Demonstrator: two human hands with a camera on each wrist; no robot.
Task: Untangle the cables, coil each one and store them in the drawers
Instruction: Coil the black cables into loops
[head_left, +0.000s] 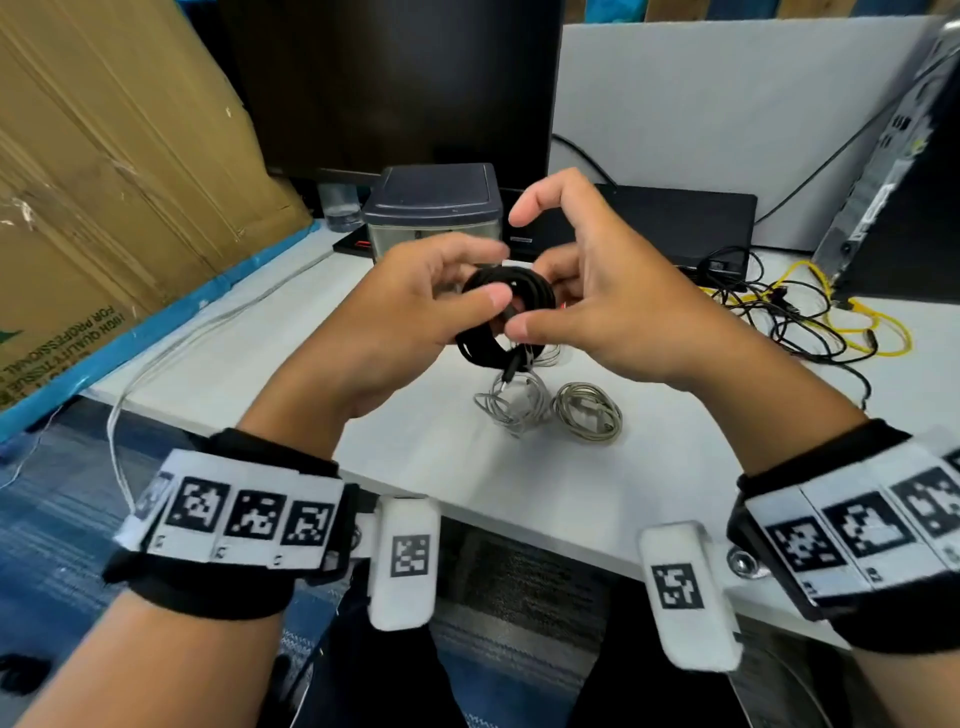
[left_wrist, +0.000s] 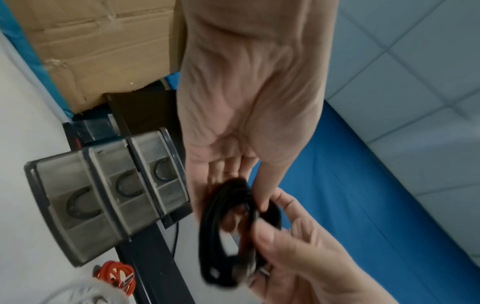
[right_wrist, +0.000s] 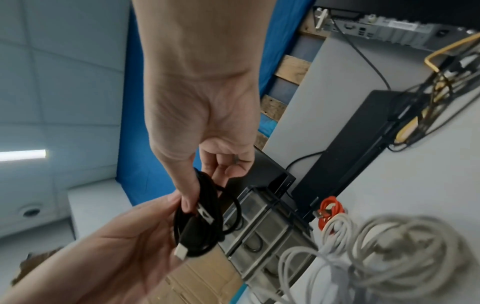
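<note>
A black cable coil (head_left: 501, 317) hangs above the white table (head_left: 457, 467), held between both hands. My left hand (head_left: 478, 280) pinches its left side with thumb and fingers. My right hand (head_left: 540, 301) grips the right side with thumb and lower fingers, its index finger raised and curved. In the left wrist view the left hand (left_wrist: 233, 197) holds the coil (left_wrist: 223, 232). The right wrist view shows the right hand (right_wrist: 207, 185) on the coil (right_wrist: 200, 224), with a pale plug (right_wrist: 181, 252) sticking out. The drawer unit (head_left: 434, 208) stands behind, all three drawers (left_wrist: 103, 195) closed.
Two pale coiled cables (head_left: 511, 405) (head_left: 589, 413) lie on the table below the hands. An orange coil (right_wrist: 330, 208) lies by the drawer unit. A tangle of yellow and black cables (head_left: 810, 312) is at the right, by a black box (head_left: 691, 218). A cardboard box (head_left: 104, 182) stands left.
</note>
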